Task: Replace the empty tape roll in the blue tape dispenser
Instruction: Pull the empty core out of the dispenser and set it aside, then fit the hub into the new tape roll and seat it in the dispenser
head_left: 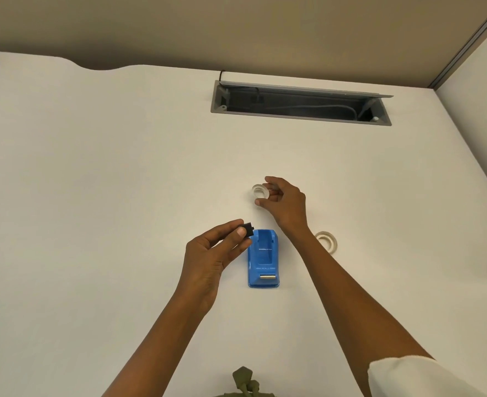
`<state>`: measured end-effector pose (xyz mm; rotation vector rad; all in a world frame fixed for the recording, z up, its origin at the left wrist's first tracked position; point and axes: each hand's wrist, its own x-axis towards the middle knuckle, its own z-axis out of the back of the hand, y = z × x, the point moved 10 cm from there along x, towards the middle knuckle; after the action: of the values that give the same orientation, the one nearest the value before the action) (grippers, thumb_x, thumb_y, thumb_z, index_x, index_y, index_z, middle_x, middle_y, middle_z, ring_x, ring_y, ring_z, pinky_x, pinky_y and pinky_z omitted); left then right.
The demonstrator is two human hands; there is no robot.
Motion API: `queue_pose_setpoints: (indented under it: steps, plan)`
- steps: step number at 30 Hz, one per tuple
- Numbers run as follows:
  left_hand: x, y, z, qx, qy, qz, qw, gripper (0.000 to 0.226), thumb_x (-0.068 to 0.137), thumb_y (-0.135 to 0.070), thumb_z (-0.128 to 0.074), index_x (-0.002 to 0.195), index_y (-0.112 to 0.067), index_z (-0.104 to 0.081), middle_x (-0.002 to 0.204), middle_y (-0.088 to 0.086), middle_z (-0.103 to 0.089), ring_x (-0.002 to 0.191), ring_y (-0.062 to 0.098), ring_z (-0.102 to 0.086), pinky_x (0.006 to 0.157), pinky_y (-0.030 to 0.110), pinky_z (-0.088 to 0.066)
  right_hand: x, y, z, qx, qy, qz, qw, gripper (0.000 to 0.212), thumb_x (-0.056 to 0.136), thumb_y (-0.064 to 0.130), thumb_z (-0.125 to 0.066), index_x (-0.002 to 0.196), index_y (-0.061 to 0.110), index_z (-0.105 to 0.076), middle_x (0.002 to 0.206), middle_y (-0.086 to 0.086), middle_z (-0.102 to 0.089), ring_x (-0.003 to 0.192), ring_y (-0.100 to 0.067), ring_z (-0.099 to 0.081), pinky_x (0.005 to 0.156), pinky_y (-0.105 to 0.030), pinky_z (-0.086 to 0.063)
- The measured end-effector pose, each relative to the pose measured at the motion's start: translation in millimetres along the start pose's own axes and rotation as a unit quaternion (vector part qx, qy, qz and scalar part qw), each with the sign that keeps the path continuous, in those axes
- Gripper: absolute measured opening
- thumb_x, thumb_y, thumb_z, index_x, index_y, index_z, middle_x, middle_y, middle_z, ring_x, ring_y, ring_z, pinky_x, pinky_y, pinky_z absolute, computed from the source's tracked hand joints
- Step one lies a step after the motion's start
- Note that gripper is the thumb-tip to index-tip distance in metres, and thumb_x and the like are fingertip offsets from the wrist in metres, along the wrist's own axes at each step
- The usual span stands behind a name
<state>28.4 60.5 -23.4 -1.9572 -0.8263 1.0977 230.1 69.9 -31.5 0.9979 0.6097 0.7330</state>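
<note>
1. Left hand point(210, 253) raised over the desk point(93, 181), thumb and fingertips pinched on one small black hub point(248, 229); remaining fingers curled beneath.
2. Hub held just above the far end of the dispenser point(263, 257), at its left edge — whether touching it, cannot tell.
3. Right hand point(284, 200) reached farther out, thumb and forefinger curved around the right side of a clear roll point(258, 191); thumb tip at the roll's near edge, forefinger over its far edge. Firm grip or only light contact — cannot tell.
4. Clear roll lying on the desk beyond the dispenser, ring-shaped, pale and nearly see-through.
5. Second roll point(329, 240) lying flat to the right of the dispenser, just beyond the right forearm and partly hidden by it; whitish, with an open centre.
6. Count: two rolls, one hub, one dispenser, two hands.
7. Dispenser blue, standing on the desk between the two forearms, cradle bare with nothing seated in it; metal cutter strip at the near end.
8. No brand, label or readable writing on the dispenser, the rolls or the hub.
9. Farther back, one grey cable tray point(301, 103) sunk into the desk, lid tipped open, dark cables inside.
10. White sleeve point(408, 376) on the right upper arm at the lower right corner; an olive-green item point(245, 381) at the bottom edge, too cropped to identify.
</note>
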Motion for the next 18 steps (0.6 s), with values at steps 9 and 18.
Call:
queue_pose_setpoints:
  steps: [9,18]
  plan:
    - [3.0,-0.2,6.8,0.001,-0.026,-0.002,1.000,0.032,0.059,-0.027,-0.074,0.090,-0.021,-0.074,0.094,-0.001,-0.076,0.089,0.020,-0.071,0.067,0.022,-0.057,1.6,5.5,-10.8,-0.056,0.015,0.040,0.998,0.059,0.073,0.003,-0.075,0.127,0.011,-0.054,0.120,-0.010,-0.064,0.105,-0.021,-0.060,0.095,-0.031,-0.047]
    - [-2.1,-1.9,-0.1,0.008,0.001,-0.009,1.000,0.031,0.061,-0.028,-0.075,0.091,-0.021,-0.074,0.096,0.000,-0.076,0.092,0.018,-0.070,0.068,0.024,-0.057,-36.8,-9.2,65.8,-0.208,-0.017,0.053,0.976,0.036,0.078,0.023,-0.073,0.113,0.021,-0.065,0.118,-0.005,-0.062,0.113,-0.024,-0.050,0.094,-0.026,-0.039]
